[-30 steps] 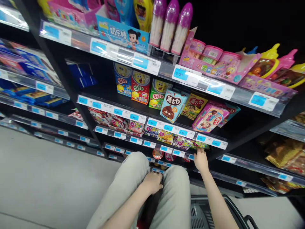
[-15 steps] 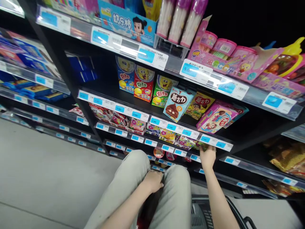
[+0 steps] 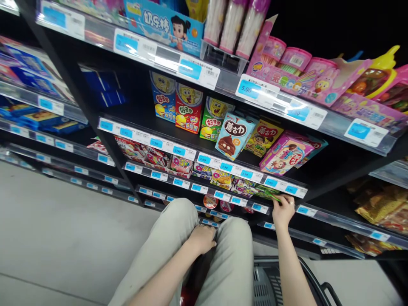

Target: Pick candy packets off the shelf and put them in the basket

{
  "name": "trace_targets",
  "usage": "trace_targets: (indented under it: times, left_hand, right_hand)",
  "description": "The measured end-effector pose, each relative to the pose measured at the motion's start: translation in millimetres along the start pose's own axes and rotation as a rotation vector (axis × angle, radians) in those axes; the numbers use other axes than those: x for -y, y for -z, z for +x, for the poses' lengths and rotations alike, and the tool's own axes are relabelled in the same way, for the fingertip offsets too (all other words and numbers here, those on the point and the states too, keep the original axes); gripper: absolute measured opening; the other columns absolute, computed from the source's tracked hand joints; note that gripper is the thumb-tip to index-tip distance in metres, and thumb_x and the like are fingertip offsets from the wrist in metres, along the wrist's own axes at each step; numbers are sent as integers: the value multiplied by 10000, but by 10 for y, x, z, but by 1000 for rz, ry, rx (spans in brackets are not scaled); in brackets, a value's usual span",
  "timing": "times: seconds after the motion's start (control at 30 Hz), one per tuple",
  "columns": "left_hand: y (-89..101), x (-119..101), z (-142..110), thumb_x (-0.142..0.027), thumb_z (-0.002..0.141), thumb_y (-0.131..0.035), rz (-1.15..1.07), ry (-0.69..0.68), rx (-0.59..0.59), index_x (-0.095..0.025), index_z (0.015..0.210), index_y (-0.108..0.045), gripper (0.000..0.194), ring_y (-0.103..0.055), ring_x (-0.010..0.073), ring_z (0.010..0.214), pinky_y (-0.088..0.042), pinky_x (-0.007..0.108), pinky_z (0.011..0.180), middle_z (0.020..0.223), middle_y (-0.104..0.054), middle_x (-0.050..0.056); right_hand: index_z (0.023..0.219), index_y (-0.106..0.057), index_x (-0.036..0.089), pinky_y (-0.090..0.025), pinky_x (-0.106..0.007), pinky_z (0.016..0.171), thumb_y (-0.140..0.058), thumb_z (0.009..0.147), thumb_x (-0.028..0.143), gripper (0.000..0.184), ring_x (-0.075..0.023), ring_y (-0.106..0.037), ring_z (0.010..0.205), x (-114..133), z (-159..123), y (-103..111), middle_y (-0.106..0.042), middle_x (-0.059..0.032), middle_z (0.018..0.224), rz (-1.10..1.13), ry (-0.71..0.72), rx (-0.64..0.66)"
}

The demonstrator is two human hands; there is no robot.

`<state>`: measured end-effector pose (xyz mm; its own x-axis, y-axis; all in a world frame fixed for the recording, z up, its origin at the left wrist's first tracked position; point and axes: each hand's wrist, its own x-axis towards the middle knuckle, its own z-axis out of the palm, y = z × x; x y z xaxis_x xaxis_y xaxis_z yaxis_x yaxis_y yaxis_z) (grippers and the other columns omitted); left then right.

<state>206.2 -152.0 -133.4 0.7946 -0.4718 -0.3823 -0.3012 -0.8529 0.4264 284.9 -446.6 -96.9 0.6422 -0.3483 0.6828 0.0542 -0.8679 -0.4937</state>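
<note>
Right grip narrow, at 4 o'clock of frame: thumb and fingers pinch the near edge of a green packet, which runs off toward 10 o'clock from the hand. Packet sits at the right end of a row of candy packs, just beside the purple pack at its 9 o'clock, under the upper rail. Left hand at 6 o'clock of frame, low between the knees; fingers curl out of view, so cannot tell if it is wide, narrow or holding anything.

Step in hand looks like handling the packet at the shelf edge, most of it seemingly in the slot. Any pull from here calls for a firm pinch and a low line toward 5 o'clock, clear of the rail; neighbour packs could drag along. Pink box leans on the shelf at the packet's 12 o'clock, untouched. Basket on the floor at 5 o'clock of frame, partly behind the right forearm and cut off at bottom.

Hard to make out: packet's far end and print, fingertip contact on its underside, the dark thing between the legs. Glare washes out some tags.
</note>
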Motion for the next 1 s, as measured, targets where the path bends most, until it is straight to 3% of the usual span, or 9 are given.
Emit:
trace_targets:
  times: [0.17,0.23,0.33,0.43,0.53,0.6,0.73,0.83,1.0]
  left_hand:
    - [32,-8,-1,-297,751,-540,-80,-3,-40,-105,1048,-564,354,-567,323,937,-423,421,814,1000,-610,170]
    - [65,-51,-2,-344,794,-490,-127,-26,-65,-122,1104,-538,384,-564,302,955,-427,411,821,1032,-602,154]
    - [123,-182,-33,-419,800,-484,-550,-209,-83,-155,1230,-441,505,-515,228,1062,-403,342,904,1160,-548,108]
    - [141,-345,-96,-416,685,-631,-1272,-501,76,-134,1277,-384,701,-439,224,1155,-381,317,946,1263,-464,115]
    - [106,-455,-149,-310,568,-751,-1624,-475,288,-115,1184,-494,695,-535,251,1036,-424,342,888,1139,-562,124]
    - [87,-474,-158,-223,521,-782,-1674,-365,312,-82,1077,-576,609,-594,243,913,-452,338,837,1013,-621,128]
    - [139,-384,-114,-204,484,-793,-1701,-220,105,-47,975,-619,544,-616,235,810,-475,333,776,911,-647,129]
    - [220,-249,-70,-215,485,-788,-1649,-158,-31,-36,969,-612,545,-609,239,829,-470,330,780,901,-647,131]
    - [270,-73,-34,-277,534,-758,-1588,-140,-60,-44,1006,-597,551,-588,249,899,-451,334,810,955,-633,136]
  right_hand:
    - [800,-633,125,-455,-375,791,-566,765,275,168,-210,-579,868,381,-434,456,-595,-104,851,179,-13,-360]
    - [802,-636,125,-472,-353,730,-610,731,258,153,-203,-580,813,544,-563,670,-602,-94,818,235,-72,-378]
    - [787,-636,132,-469,-296,634,-643,691,312,204,-182,-569,730,778,-725,947,-600,-75,780,283,-278,-150]
    - [786,-628,137,-464,-257,565,-669,643,370,277,-171,-567,681,974,-852,1063,-607,-62,761,398,-490,150]
    - [806,-618,134,-449,-236,511,-685,623,382,316,-150,-551,603,1095,-941,973,-611,-48,702,498,-634,340]
    - [832,-600,142,-453,-233,519,-687,626,377,325,-144,-552,601,1133,-1001,824,-616,-39,703,625,-718,351]
    - [956,-547,175,-489,-277,616,-678,638,383,403,-195,-603,765,1159,-1209,445,-636,-72,922,989,-862,409]
    - [1064,-500,178,-499,-324,681,-665,645,408,506,-239,-600,876,1158,-1449,189,-602,-106,1058,1117,-911,464]
    - [1106,-483,158,-466,-354,823,-640,684,372,498,-249,-548,1006,1110,-1731,-54,-574,-109,1116,1095,-833,506]
